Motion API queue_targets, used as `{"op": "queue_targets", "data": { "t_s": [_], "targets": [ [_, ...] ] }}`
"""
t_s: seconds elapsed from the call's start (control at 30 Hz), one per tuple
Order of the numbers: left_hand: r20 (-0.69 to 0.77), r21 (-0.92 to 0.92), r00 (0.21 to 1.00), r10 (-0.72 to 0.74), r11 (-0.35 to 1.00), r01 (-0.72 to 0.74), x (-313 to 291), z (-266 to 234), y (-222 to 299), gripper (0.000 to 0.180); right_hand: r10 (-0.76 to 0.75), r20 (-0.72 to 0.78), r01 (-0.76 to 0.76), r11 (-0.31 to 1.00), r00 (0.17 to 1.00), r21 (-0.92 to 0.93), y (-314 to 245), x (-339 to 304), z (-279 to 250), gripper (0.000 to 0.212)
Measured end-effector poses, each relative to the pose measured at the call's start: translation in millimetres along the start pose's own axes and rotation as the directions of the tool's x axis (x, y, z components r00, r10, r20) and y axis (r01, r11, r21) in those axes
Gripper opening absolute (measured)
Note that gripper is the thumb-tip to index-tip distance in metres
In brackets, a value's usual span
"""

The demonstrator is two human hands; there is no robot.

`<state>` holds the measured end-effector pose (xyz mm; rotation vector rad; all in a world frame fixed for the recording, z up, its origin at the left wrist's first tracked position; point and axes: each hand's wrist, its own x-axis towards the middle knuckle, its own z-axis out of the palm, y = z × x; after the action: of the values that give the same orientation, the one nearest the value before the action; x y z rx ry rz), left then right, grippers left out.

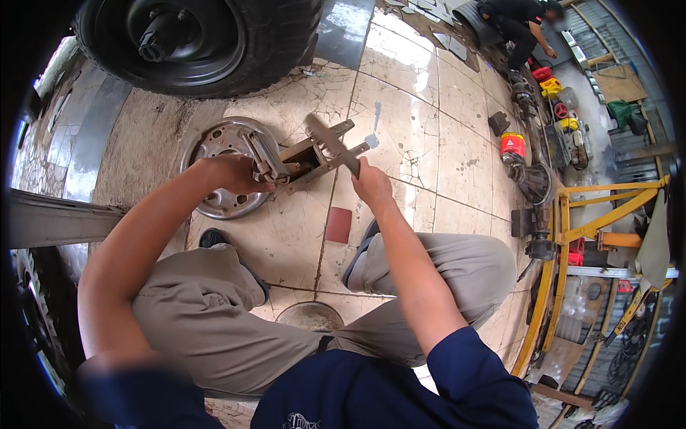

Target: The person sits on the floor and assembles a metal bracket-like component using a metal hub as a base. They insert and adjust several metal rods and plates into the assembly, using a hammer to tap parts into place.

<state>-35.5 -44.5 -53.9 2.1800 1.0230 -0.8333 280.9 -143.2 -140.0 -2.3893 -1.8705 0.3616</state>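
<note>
My right hand is closed round one end of a brown wire brush, which slants across a metal frame with two parallel rails. On the left, my left hand grips a worn, curved metal part beside that frame; its exact kind is unclear. Under that hand and forearm lies a round steel plate with holes in it, partly covered. A reddish-brown square sheet, like sandpaper, lies flat on the tiles near my right wrist.
A large black-tyred wheel stands at the far left. Along the right lie axle parts, a red can and a yellow metal frame. A grey beam juts in at left. Another person bends over at the far right.
</note>
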Motion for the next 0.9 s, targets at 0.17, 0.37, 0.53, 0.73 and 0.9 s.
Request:
{"op": "queue_targets", "data": {
  "t_s": [0.17, 0.37, 0.53, 0.73, 0.9],
  "targets": [
    [0.069, -0.031, 0.997, -0.04, 0.999, 0.042, -8, -11, 11, 0.062, 0.183, -0.06, -0.181, 0.983, 0.981, 0.027, 0, 8, 5, 0.03],
    [-0.02, -0.01, 0.999, 0.037, 0.999, -0.037, 2, 9, -11, 0.06, -0.105, 0.052, 0.11, 0.99, 0.993, -0.09, -17, 16, -10, 0.032],
    [0.017, -0.008, 1.0, 0.007, 1.0, -0.006, 8, -1, 0, 0.057, 0.273, -0.065, -0.269, 0.961, 0.96, 0.072, 2, 9, 12, 0.033],
    [-0.087, -0.002, 0.994, 0.07, 0.998, -0.07, 9, 10, -14, 0.076, -0.24, 0.088, 0.224, 0.961, 0.967, 0.163, -14, -3, -6, 0.06],
    [0.039, -0.047, 0.999, -0.016, 0.999, 0.018, -12, -10, 10, 0.064, 0.026, -0.013, -0.024, 0.984, 1.0, 0.175, -7, -5, -9, 0.062]
  ]
}}
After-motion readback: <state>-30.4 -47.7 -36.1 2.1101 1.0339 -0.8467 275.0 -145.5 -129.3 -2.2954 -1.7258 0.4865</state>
